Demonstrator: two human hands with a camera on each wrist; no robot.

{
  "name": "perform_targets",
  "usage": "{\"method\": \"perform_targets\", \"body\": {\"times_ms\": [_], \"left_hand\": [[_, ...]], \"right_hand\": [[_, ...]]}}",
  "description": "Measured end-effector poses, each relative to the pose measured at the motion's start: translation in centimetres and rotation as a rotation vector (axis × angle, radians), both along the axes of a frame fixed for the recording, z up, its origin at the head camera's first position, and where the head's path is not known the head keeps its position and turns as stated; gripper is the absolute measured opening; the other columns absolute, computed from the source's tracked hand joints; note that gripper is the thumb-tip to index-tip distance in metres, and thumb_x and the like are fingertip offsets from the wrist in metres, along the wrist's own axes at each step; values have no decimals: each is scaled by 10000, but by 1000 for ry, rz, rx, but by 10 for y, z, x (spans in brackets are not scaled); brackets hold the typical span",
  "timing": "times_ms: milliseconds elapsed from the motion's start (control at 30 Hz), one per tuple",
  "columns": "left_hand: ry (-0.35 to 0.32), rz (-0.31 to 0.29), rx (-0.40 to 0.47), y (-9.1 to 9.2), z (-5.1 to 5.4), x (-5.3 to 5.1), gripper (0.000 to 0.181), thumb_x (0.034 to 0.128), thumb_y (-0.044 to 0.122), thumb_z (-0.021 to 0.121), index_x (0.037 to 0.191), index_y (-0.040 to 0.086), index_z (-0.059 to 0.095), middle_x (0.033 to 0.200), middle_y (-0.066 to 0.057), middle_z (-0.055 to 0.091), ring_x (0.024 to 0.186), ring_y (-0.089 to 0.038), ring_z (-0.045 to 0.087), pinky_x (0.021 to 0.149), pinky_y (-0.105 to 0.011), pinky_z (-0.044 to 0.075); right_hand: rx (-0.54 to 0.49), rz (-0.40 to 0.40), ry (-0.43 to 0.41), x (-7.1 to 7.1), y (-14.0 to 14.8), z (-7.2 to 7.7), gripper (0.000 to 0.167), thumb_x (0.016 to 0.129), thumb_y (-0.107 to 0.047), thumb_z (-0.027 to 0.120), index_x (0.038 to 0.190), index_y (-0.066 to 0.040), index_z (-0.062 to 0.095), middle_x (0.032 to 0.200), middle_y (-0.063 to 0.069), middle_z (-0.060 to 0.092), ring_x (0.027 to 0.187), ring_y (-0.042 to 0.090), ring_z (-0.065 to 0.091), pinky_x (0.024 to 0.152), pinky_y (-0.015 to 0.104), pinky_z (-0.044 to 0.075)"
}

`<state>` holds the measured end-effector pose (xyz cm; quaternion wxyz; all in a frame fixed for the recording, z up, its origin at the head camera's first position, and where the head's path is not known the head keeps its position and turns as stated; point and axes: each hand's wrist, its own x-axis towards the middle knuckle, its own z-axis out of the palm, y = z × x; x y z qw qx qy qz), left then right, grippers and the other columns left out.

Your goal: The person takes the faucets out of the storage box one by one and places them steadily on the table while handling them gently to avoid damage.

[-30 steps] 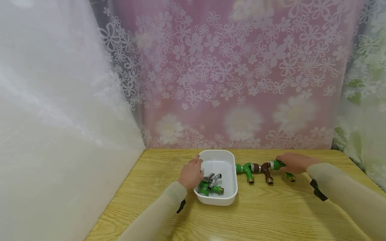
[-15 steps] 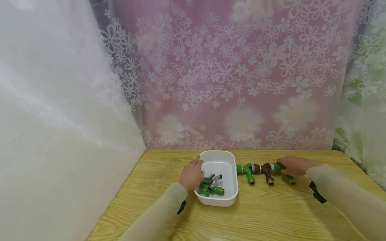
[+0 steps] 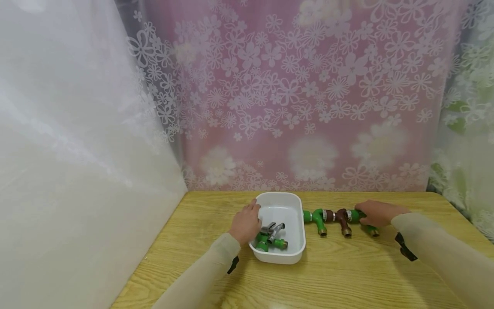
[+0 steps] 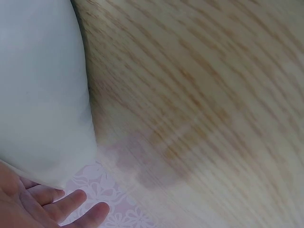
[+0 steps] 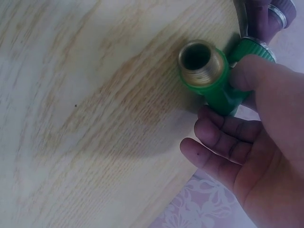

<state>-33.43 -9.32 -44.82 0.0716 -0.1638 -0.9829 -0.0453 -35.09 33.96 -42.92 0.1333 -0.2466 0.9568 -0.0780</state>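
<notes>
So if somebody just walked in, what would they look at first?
Probably the pink flowered curtain behind the table. Then the row of green and brown fittings right of the white tub, where the right hand grips the green end fitting. The left hand rests at the tub's left rim, near shiny metal pieces inside.

A pink curtain (white-flowered) hangs behind the table.

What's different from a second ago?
The green brass-tipped pipe fitting, pinched by the right hand, has shifted slightly lower in the head view. Nothing was grabbed or released. The left hand stayed at the rectangular white tub, its green and silvery fittings unmoved.
</notes>
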Motion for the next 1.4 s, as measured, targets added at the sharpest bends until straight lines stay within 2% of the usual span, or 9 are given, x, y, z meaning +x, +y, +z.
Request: {"method": "perform_targets", "body": {"times_ms": [267, 467, 667, 833, 933, 1033, 1233, 1400], "left_hand": [[-5, 3, 6, 0, 2, 1, 468, 1022, 256, 548, 1456, 86, 503, 1616, -113, 364, 1350, -296, 526, 946, -457, 557], [3, -7, 16, 0, 0, 0, 463, 1018, 248, 554, 1447, 79, 515, 1608, -124, 377, 1341, -305, 535, 930, -460, 564], [1, -3, 14, 0, -2, 0, 467, 1018, 254, 560, 1449, 80, 512, 1609, -121, 375, 1342, -299, 534, 941, -464, 558], [10, -12, 16, -1, -3, -1, 459, 1020, 253, 556, 1444, 83, 515, 1608, -118, 376, 1334, -296, 541, 915, -455, 569], [17, -17, 15, -1, -4, -2, 455, 1020, 251, 556, 1441, 81, 519, 1606, -121, 380, 1328, -295, 547, 895, -451, 576], [17, -18, 18, -1, -4, -3, 454, 1019, 248, 556, 1438, 78, 522, 1604, -123, 383, 1327, -296, 549, 890, -448, 578], [12, -10, 4, 0, -3, -3, 458, 1016, 252, 558, 1437, 75, 522, 1605, -123, 380, 1334, -292, 544, 908, -446, 573], [5, -11, 1, 0, -2, -3, 459, 1020, 252, 551, 1443, 75, 516, 1608, -125, 374, 1334, -290, 544, 912, -449, 571]], "right_hand": [[-7, -14, -8, -1, 1, -4, 271, 977, -161, 638, 1178, 17, 599, 852, -19, 573, 687, 119, 474, 609, 317, 368], [-15, -20, 5, -2, 0, -9, 219, 977, -166, 631, 1132, -13, 602, 804, -16, 536, 652, 119, 450, 586, 296, 343], [-11, -35, 4, -3, 0, -11, 299, 975, -167, 628, 1208, 15, 584, 817, -15, 547, 660, 122, 457, 589, 302, 345], [38, -40, 22, -2, 0, -5, 438, 963, -200, 651, 1306, 56, 555, 980, 64, 659, 766, 162, 577, 639, 369, 452], [77, -51, 34, 0, -1, 0, 487, 960, -233, 663, 1335, 57, 548, 1109, 177, 680, 917, 285, 667, 731, 482, 535], [107, -56, 58, 4, -5, 7, 492, 958, -250, 670, 1341, 39, 559, 1175, 222, 672, 1005, 372, 671, 788, 549, 546], [143, -25, 138, 9, -17, 20, 420, 956, -238, 671, 1290, 9, 607, 1134, 182, 696, 907, 299, 691, 719, 482, 567], [169, 12, 182, 12, -33, 30, 380, 962, -230, 663, 1276, -19, 623, 1145, 174, 701, 910, 288, 697, 737, 489, 573]]}}
